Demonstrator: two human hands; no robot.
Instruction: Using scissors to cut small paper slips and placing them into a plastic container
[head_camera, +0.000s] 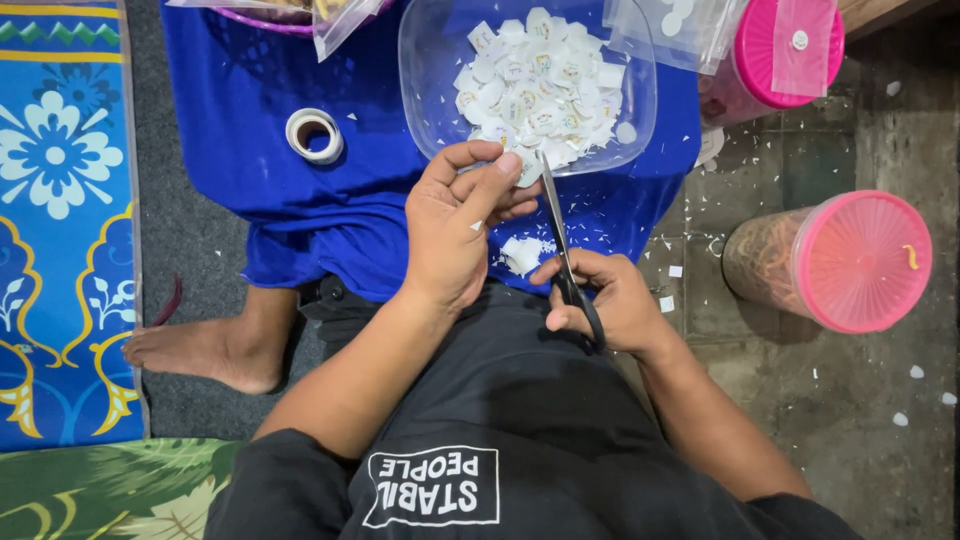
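I've got the scissors (565, 250) dead centre, blades pointing up toward the rim of the clear plastic container (430, 90), black handles low. The right hand (600, 300) is wrapped round those handles, fingers curled through and gripping them. Just left of the blades, the left hand (460, 225) is pinched shut on a small white paper piece (528, 170), thumb and forefinger holding it right at the container's near edge, touching the blade tips or very close to it; I can't tell which from here.

Inside the container I see a heap of cut white paper pieces (540, 85), small and rounded, some with faint colour print. Below the hands, white scraps (522, 255) lie on the blue cloth (250, 150) spread over the lap. On that cloth, to the left, a roll of tape (314, 135) lies flat.

Off to the right, on the grey floor (850, 400), a jar with a pink lid (830, 262) lies on its side, and a second pink-lidded jar (775, 55) stands near the container's upper right. A bare foot (205, 350) rests at left beside a blue patterned mat (60, 200).
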